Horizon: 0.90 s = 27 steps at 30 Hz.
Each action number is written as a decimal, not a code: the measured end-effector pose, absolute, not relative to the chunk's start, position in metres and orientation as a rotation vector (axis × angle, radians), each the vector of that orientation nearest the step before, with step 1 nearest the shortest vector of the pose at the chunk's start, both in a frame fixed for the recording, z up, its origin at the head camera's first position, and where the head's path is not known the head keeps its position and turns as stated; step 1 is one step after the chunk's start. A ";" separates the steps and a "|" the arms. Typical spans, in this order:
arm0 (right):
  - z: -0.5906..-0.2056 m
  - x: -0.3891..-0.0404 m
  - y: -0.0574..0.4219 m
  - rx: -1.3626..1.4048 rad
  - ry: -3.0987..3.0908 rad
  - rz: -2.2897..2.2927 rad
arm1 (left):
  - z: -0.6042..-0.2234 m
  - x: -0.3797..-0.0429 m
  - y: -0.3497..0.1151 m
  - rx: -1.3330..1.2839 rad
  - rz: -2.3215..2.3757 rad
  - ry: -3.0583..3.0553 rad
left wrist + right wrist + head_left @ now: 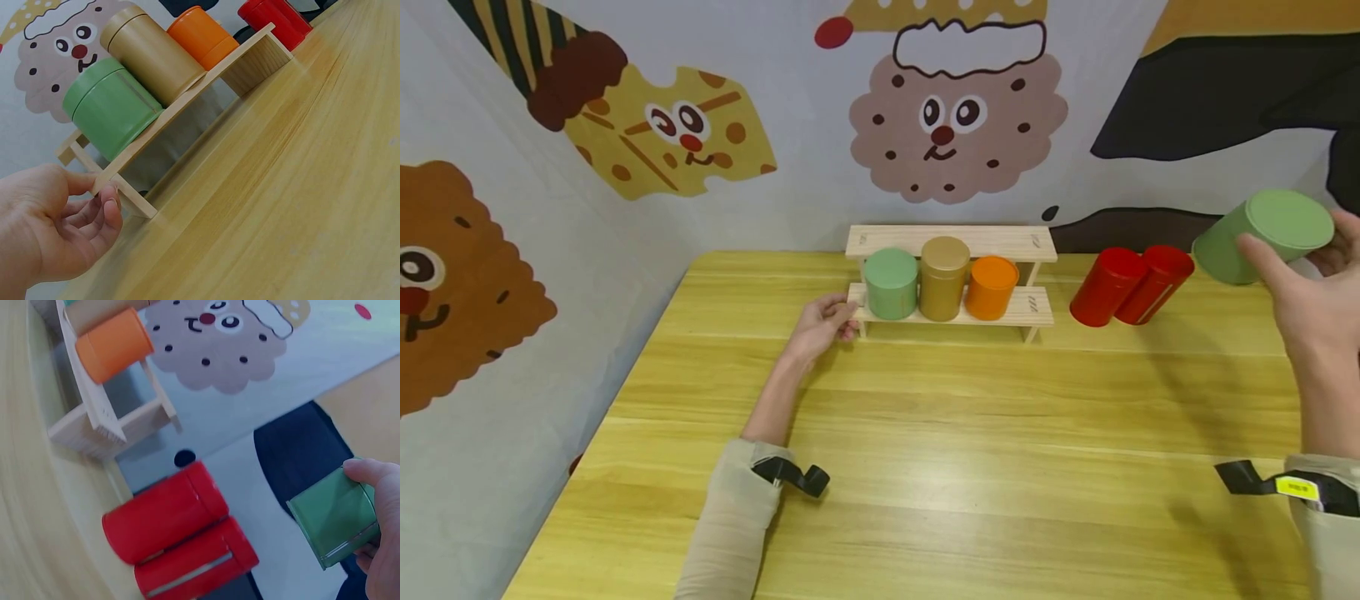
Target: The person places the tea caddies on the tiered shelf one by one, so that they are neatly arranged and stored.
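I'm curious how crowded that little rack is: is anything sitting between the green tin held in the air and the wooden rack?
Yes. Two red tins stand on the table between the green tin in the right hand and the wooden rack.

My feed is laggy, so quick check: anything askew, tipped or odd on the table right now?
Nothing spilled or damaged. The green tin is tilted in the right hand, above the table. The two red tins stand apart from the wooden rack, whose end the left hand grips.
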State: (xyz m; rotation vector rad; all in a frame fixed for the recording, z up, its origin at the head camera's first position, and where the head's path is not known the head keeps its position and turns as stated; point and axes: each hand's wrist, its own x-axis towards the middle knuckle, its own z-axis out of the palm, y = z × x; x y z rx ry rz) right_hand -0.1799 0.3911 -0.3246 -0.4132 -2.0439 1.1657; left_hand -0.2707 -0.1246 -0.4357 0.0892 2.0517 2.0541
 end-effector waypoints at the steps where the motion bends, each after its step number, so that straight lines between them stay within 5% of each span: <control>1: -0.323 -0.180 0.388 -0.400 -2.040 1.174 | -0.436 -0.271 -0.125 0.090 2.054 2.051; 27: -0.292 -0.196 0.298 -0.048 -2.072 1.339 | -0.436 -0.271 -0.124 0.083 2.059 2.056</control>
